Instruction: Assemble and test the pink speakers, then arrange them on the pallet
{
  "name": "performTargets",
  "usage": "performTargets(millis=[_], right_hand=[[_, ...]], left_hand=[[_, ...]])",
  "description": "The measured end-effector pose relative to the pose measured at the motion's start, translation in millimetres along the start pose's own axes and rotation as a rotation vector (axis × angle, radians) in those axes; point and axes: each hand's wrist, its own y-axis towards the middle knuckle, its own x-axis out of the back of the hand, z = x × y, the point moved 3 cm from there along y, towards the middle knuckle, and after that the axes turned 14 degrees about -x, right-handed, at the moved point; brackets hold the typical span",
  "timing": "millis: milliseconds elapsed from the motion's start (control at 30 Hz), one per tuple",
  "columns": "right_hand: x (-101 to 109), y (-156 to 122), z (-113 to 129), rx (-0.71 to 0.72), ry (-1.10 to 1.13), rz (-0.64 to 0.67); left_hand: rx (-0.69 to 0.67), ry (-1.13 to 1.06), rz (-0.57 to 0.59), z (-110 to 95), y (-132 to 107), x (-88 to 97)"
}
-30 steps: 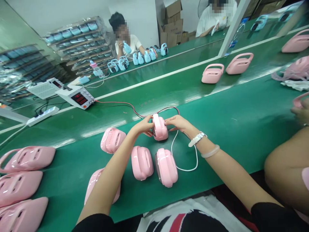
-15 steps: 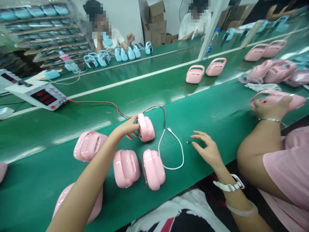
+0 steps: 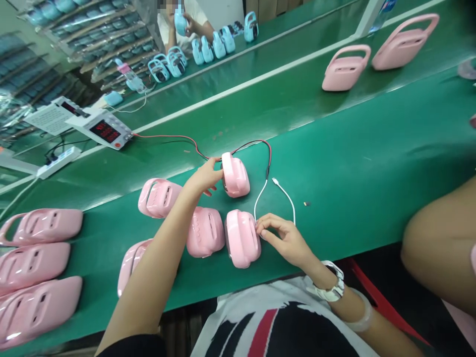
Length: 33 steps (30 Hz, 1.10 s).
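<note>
Power supply display (image 3: pixel 106 132): red digits, too blurred to read
White panel (image 3: pixel 52 118): lines of print, too small
Bottle label (image 3: pixel 387 5): unreadable

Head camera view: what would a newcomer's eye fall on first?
Probably the glossy pink units spread across the green bench, one at the left hand, another beside the right hand. Then the red-lit display on the white box at left. Farther back, a co-worker holds a light-blue unit.

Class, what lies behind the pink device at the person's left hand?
A red-and-black cable shows on both sides of the pink device; the stretch between is covered from view.
</note>
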Motion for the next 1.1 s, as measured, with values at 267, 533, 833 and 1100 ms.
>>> performTargets(millis=[267, 533, 833, 1100], right_hand=[[3, -8, -8, -0.037, 0.083, 0.031], [-2, -7, -13, -0.075, 0.110, 0.075], [-1, -2, -14, -0.108, 0.108, 0.057], [40, -4, 2, -0.118, -0.091, -0.212]], left_hand=[[0.018, 0.007, -0.021, -6, 2, 8.0], [0.019, -0.063, -0.052, -3, 4, 4.1], [0.006, -0.145, -0.050, 4, 8, -0.3], [-0.018, -0.102, 0.001, 4, 3, -2.9]])
